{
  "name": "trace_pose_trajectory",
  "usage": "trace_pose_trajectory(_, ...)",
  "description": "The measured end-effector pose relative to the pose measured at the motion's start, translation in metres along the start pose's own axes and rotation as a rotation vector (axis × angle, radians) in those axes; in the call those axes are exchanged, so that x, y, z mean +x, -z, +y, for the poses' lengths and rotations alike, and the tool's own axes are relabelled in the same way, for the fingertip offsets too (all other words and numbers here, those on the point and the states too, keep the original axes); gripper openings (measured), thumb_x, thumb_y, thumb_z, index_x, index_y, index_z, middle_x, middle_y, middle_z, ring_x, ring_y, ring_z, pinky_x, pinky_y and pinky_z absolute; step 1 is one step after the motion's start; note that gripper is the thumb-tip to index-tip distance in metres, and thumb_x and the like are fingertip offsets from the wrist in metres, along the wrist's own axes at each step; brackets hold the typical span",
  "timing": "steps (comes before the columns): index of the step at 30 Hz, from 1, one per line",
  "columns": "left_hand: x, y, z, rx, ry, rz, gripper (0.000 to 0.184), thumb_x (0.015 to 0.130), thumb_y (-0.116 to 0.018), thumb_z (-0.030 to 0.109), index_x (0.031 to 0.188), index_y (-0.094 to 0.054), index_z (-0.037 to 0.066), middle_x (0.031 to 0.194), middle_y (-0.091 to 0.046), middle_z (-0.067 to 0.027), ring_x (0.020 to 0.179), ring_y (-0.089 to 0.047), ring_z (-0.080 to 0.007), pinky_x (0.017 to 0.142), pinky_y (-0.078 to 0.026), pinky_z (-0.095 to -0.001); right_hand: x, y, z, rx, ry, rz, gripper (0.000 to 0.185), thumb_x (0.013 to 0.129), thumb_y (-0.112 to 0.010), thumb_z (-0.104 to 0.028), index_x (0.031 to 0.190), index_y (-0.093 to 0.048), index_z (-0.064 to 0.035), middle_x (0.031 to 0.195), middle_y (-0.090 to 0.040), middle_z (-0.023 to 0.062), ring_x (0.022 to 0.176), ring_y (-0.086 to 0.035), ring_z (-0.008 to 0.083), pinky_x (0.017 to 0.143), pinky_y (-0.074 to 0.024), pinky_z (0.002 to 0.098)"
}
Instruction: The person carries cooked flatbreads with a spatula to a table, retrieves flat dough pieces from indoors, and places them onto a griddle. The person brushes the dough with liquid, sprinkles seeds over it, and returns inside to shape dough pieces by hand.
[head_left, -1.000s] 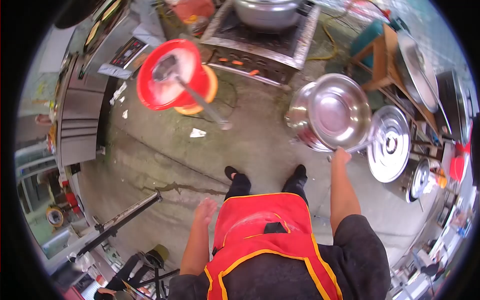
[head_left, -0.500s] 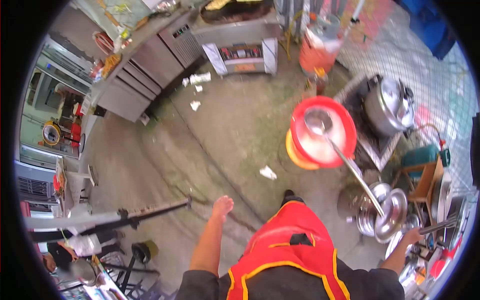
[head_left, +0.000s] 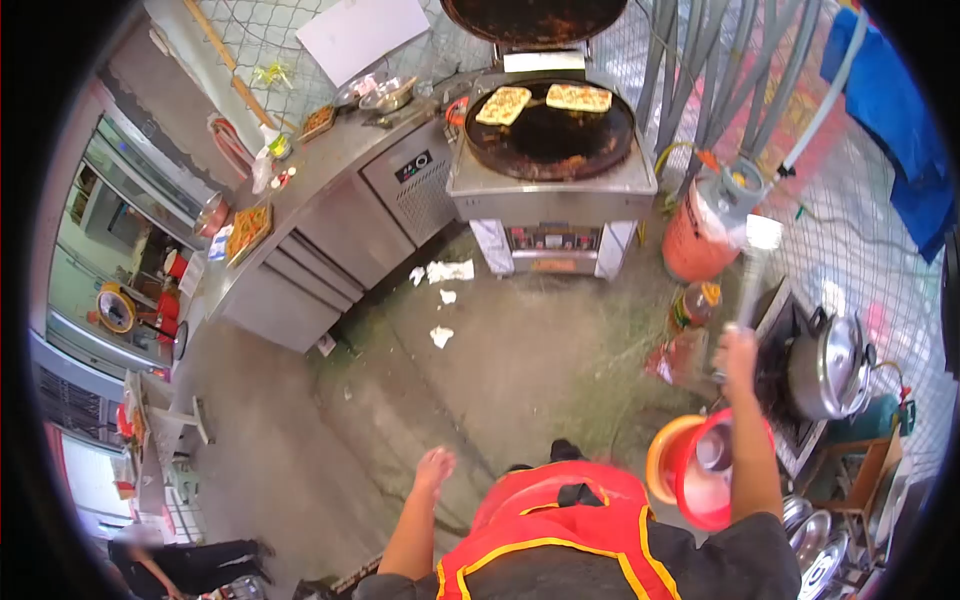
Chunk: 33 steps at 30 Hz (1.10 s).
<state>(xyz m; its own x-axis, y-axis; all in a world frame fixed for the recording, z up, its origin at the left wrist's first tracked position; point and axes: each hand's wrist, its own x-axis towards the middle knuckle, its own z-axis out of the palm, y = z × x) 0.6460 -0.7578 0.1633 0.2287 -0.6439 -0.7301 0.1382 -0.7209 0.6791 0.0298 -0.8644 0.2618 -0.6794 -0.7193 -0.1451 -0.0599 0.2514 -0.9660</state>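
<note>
Metal spatula [head_left: 757, 262] raised in the right hand [head_left: 738, 355]

From afar, I see it clasped by the handle [head_left: 749, 300], blade [head_left: 763, 233] beside the orange gas bottle [head_left: 697, 245] in view. I cannot tell whether the left hand [head_left: 436, 466], over the floor [head_left: 300, 430], is spread. Two flatbreads [head_left: 503, 105] lie on the griddle [head_left: 545, 150].

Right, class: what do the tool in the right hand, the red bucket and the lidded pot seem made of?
Tool: probably shiny metal; its end glares, though blurred. Red bucket: likely smooth plastic, evenly bright in colour. Lidded pot: silvery metal, perhaps aluminium; its wall shows soft highlights.
</note>
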Motion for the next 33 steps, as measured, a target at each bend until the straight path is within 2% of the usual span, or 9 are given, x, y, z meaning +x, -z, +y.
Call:
trace_pose_trajectory(4,0.085,0.083,-0.031,0.217,0.081,0.044,0.016,0.083,-0.054,0.018,0.091,-0.058,0.004,0.086,-0.062,-0.0139,0.078,-0.061,-0.0271,0.065,-0.049,-0.039,0.017,-0.168,-0.137,0.225,-0.259,-0.676,0.03,0.089,-0.052,-0.026,0.109,-0.048,-0.0047,0.07,-0.045,0.0006,0.051,-0.044,0.0074,0.04,-0.036,0.0218)
trace_pose_trajectory(6,0.153,0.117,-0.057,0.973,-0.33,-0.117,0.01,0.078,-0.055,0.014,0.082,-0.059,0.005,0.082,-0.061,-0.0166,0.077,-0.06,-0.0326,0.066,-0.049,-0.0423,0.059,-0.249,-0.156,0.126,-0.243,-0.775,0.03,0.089,-0.051,-0.029,0.104,-0.05,-0.0031,0.067,-0.047,0.0018,0.049,-0.045,0.0083,0.039,-0.0363,0.0222)
trace_pose_trajectory(7,0.156,0.115,-0.044,0.838,-0.345,-0.119,0.009,0.076,-0.056,0.013,0.08,-0.059,0.006,0.08,-0.061,-0.0173,0.077,-0.059,-0.0342,0.065,-0.048,-0.0437,0.08,-0.287,-0.164,0.088,-0.255,-0.793,0.031,0.09,-0.051,-0.03,0.103,-0.05,-0.0024,0.066,-0.048,0.0023,0.048,-0.045,0.0086,0.039,-0.0365,0.0224)
trace_pose_trajectory(10,0.201,0.146,0.021,0.469,-0.289,-0.121,0.008,0.076,-0.055,0.012,0.078,-0.059,0.006,0.078,-0.059,-0.0172,0.075,-0.057,-0.0346,0.064,-0.046,-0.0445,0.142,-0.386,-0.18,0.147,-0.395,-0.755,0.034,0.09,-0.051,-0.036,0.093,-0.05,-0.0018,0.061,-0.05,0.0023,0.042,-0.044,0.0106,0.036,-0.0369,0.0245)
trace_pose_trajectory(15,0.305,0.097,0.211,-0.159,0.111,-0.1,0.017,0.09,-0.046,0.014,0.086,-0.058,0.003,0.081,-0.061,-0.0103,0.075,-0.06,-0.021,0.061,-0.047,-0.0342,0.234,-0.489,-0.205,-0.004,-0.506,-0.704,0.038,0.091,-0.049,-0.038,0.093,-0.05,-0.0005,0.061,-0.048,0.0034,0.041,-0.043,0.011,0.035,-0.0361,0.0241)
trace_pose_trajectory(20,0.291,0.008,0.39,-0.177,-0.055,0.102,0.023,0.092,-0.049,0.023,0.093,-0.058,0.002,0.083,-0.061,-0.0077,0.074,-0.06,-0.0146,0.062,-0.048,-0.0264,0.314,-0.569,-0.208,0.056,-0.562,-0.758,0.035,0.091,-0.048,-0.037,0.086,-0.049,-0.0018,0.056,-0.048,0.004,0.04,-0.044,0.0131,0.034,-0.0361,0.0271)
trace_pose_trajectory(26,0.32,0.032,0.36,0.06,0.012,-0.045,0.03,0.093,-0.045,0.029,0.091,-0.058,0.002,0.078,-0.062,-0.009,0.068,-0.06,-0.0163,0.058,-0.047,-0.026,0.398,-0.677,-0.203,0.195,-0.52,-0.783,0.032,0.088,-0.055,-0.035,0.083,-0.051,-0.0038,0.057,-0.048,0.0033,0.041,-0.045,0.0132,0.036,-0.0379,0.027)
trace_pose_trajectory(27,0.318,0.043,0.342,0.373,0.084,-0.015,0.03,0.093,-0.044,0.029,0.091,-0.058,0.002,0.076,-0.062,-0.0085,0.067,-0.06,-0.0161,0.056,-0.047,-0.026,0.401,-0.686,-0.198,0.215,-0.495,-0.771,0.031,0.087,-0.056,-0.035,0.081,-0.051,-0.0048,0.056,-0.047,0.003,0.041,-0.045,0.013,0.035,-0.0371,0.0269)
trace_pose_trajectory(33,0.334,0.022,0.346,0.565,0.12,-0.025,0.027,0.093,-0.044,0.027,0.093,-0.057,0.004,0.076,-0.062,-0.0073,0.068,-0.06,-0.0161,0.057,-0.048,-0.0272,0.351,-0.644,-0.213,0.43,-0.441,-0.553,0.024,0.088,-0.052,-0.031,0.079,-0.048,-0.0088,0.057,-0.045,0.0011,0.039,-0.041,0.0108,0.035,-0.0345,0.0259)
